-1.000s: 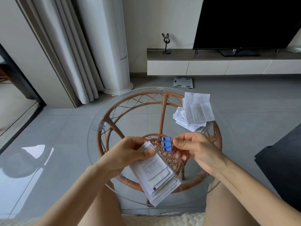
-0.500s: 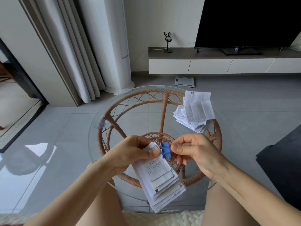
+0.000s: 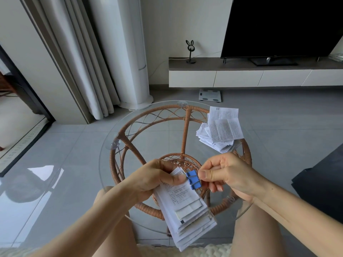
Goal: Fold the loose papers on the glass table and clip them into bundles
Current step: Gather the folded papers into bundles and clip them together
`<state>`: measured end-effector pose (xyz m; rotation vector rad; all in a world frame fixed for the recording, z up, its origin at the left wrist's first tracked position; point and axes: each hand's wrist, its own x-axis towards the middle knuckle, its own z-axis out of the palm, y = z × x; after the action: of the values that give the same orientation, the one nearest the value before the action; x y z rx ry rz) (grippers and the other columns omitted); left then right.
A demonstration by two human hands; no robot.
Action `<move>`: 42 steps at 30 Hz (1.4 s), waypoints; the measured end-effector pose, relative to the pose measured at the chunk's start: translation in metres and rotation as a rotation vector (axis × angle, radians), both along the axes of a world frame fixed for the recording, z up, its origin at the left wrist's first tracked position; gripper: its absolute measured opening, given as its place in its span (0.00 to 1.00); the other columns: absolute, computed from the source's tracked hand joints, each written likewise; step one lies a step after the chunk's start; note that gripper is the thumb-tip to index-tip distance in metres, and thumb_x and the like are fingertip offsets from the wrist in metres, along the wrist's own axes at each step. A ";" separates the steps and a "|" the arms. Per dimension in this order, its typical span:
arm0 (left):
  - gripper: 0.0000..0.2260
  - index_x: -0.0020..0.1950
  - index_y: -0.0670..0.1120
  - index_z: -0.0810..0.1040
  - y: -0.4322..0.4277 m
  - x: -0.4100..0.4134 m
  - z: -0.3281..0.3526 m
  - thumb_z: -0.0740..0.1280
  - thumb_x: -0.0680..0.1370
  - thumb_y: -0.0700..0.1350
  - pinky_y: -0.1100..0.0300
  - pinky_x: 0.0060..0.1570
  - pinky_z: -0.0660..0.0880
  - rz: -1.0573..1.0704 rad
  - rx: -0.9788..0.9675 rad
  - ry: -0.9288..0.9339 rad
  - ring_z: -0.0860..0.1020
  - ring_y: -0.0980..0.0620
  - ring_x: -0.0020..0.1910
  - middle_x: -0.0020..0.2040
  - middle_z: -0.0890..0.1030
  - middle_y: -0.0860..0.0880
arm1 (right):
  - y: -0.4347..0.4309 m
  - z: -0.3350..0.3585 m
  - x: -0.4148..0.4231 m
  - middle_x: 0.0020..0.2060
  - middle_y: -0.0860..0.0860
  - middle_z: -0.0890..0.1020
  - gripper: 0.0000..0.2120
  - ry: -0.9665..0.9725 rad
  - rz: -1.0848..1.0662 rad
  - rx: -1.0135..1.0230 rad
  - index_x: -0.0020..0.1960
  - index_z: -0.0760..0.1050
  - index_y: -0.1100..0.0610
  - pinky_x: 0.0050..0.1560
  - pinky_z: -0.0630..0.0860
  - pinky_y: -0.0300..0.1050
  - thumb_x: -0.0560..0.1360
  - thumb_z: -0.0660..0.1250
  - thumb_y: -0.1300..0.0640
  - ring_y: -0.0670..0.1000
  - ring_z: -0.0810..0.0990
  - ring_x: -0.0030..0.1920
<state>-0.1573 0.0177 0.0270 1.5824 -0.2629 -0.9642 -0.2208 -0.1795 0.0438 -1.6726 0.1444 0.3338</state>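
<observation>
The person is sitting at the round glass bench [image 3: 148, 138] and holding a folded stack of papers [image 3: 187, 206] up over its near edge, above their knees. The left hand [image 3: 156, 180] is gripping the stack's top end, its fingers [image 3: 167, 165] curling round behind while the thumb is pressing down on the printed face. The right hand [image 3: 230, 175] is pinching the wire handles of a blue binder clip [image 3: 194, 179] between thumb and forefinger, with the other fingers tucking loosely underneath. A second ago that clip was hovering just off the stack's upper corner, and half a second ago it was arriving at the edge. Now it is sitting against the stack's upper right edge, just beside the left thumb. It seems to be biting onto the sheets, though I cannot tell how far the paper is going into its mouth. To my eye this bundle is nearly finished and the handles only need releasing. The stack's lower end is fanning out a little, so some sheets may be sliding out of line. Further back on the right of the bench, a heap of loose leaflets [image 3: 220, 130] is lying unclipped, so plenty of the job is still waiting.
</observation>
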 end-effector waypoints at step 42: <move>0.10 0.46 0.39 0.80 -0.034 -0.001 -0.013 0.66 0.78 0.46 0.62 0.33 0.76 0.380 -0.041 0.088 0.78 0.49 0.37 0.38 0.80 0.43 | 0.037 -0.054 -0.018 0.39 0.51 0.80 0.10 -1.095 -0.176 -1.259 0.39 0.80 0.57 0.44 0.64 0.42 0.76 0.65 0.55 0.51 0.70 0.41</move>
<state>-0.1586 -0.0166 0.0139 1.4797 0.0786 -0.7237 -0.2392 -0.1423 -0.0104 -2.7871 -0.4095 -1.0441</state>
